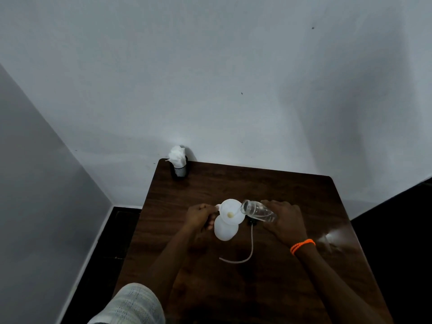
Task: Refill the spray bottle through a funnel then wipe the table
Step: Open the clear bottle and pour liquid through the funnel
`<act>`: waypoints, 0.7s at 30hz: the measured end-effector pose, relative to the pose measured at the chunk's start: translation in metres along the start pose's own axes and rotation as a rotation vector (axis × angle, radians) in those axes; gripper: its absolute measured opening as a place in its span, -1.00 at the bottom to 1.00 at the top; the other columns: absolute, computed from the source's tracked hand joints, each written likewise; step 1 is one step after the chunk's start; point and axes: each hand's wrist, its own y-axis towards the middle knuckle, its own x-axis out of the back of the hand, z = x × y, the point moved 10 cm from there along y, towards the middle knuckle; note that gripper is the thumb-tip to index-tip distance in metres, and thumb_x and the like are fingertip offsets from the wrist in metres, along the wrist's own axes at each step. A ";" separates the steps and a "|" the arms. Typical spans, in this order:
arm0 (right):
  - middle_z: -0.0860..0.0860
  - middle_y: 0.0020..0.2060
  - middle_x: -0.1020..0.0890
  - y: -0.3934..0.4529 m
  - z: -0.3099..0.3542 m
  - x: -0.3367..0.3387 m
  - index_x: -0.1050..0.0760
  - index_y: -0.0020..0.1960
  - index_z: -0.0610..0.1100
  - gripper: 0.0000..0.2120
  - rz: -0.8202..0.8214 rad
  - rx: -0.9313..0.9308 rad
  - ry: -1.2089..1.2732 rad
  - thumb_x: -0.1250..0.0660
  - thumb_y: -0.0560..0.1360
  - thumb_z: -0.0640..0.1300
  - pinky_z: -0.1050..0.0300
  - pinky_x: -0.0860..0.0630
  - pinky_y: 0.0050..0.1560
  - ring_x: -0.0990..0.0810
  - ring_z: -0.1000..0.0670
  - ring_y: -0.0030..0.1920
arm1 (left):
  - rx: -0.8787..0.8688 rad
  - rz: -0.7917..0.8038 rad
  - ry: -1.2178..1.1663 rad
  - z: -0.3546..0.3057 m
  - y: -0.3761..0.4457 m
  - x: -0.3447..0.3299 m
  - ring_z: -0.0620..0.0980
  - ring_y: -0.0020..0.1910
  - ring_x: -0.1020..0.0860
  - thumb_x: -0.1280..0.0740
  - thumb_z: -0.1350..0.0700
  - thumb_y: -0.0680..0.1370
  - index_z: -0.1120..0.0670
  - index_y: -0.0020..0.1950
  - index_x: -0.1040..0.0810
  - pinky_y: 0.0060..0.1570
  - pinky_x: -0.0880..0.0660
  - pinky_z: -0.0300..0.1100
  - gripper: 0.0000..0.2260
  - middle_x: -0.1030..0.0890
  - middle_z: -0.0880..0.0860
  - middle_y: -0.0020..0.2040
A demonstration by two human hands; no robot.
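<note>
Mid-refill at the wooden table (292, 206): right hand (284, 220) gripping a tilted clear bottle (258, 210) over the white funnel (230, 211) seated in the spray bottle (225, 230), left hand (199, 216) pinching the funnel's tab; next, probably steady pouring, then tissues (177, 155).

Both forearms are bare from the elbow down to each grip. The right wrist, just behind the right hand (284, 222), wears a bright orange band (303, 246) of two thin, beaded or cord-like strands lying side by side. The left hand (200, 217) has a bare wrist. Farther back from that grip, a short pale sleeve (131, 305) in a fine knitted or mesh weave shows faint light stripes
</note>
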 end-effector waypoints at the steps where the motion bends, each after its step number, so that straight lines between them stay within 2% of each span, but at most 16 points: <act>1: 0.02 0.08 -0.73 0.000 0.001 0.001 -0.63 0.26 0.05 -0.39 -0.004 0.006 -0.004 -0.48 0.22 0.12 -0.05 -0.44 -0.03 -0.68 -0.14 0.00 | 0.000 0.002 0.005 0.000 0.000 0.000 -0.03 -0.50 -0.45 -0.46 0.18 0.54 0.26 -0.10 -0.64 -0.53 -0.39 -0.23 -0.86 -0.55 0.13 -0.37; 8: 0.03 0.06 -0.72 0.001 0.008 0.008 -0.62 0.28 0.05 -0.40 -0.016 0.028 -0.039 -0.43 0.25 0.16 -0.05 -0.44 -0.04 -0.68 -0.14 -0.02 | 0.005 0.003 0.001 0.000 0.000 -0.002 -0.02 -0.49 -0.47 -0.48 0.17 0.53 0.23 -0.14 -0.64 -0.52 -0.40 -0.21 -0.87 -0.56 0.14 -0.35; 13: -0.03 0.10 -0.72 0.002 0.009 0.008 -0.62 0.30 0.03 -0.39 -0.009 0.029 -0.063 -0.57 0.26 0.09 -0.08 -0.46 0.01 -0.67 -0.15 0.03 | 0.009 -0.006 -0.006 0.000 -0.001 -0.003 -0.01 -0.49 -0.46 -0.48 0.16 0.53 0.22 -0.13 -0.66 -0.52 -0.40 -0.20 -0.87 -0.56 0.13 -0.36; 21: -0.06 0.17 -0.70 0.005 0.012 0.010 -0.59 0.35 0.04 -0.38 -0.009 0.019 -0.088 -0.57 0.31 0.12 -0.09 -0.43 0.10 -0.65 -0.15 0.10 | 0.024 -0.012 -0.010 0.000 -0.005 -0.001 -0.02 -0.49 -0.46 -0.47 0.18 0.53 0.23 -0.10 -0.66 -0.52 -0.40 -0.20 -0.89 -0.57 0.11 -0.37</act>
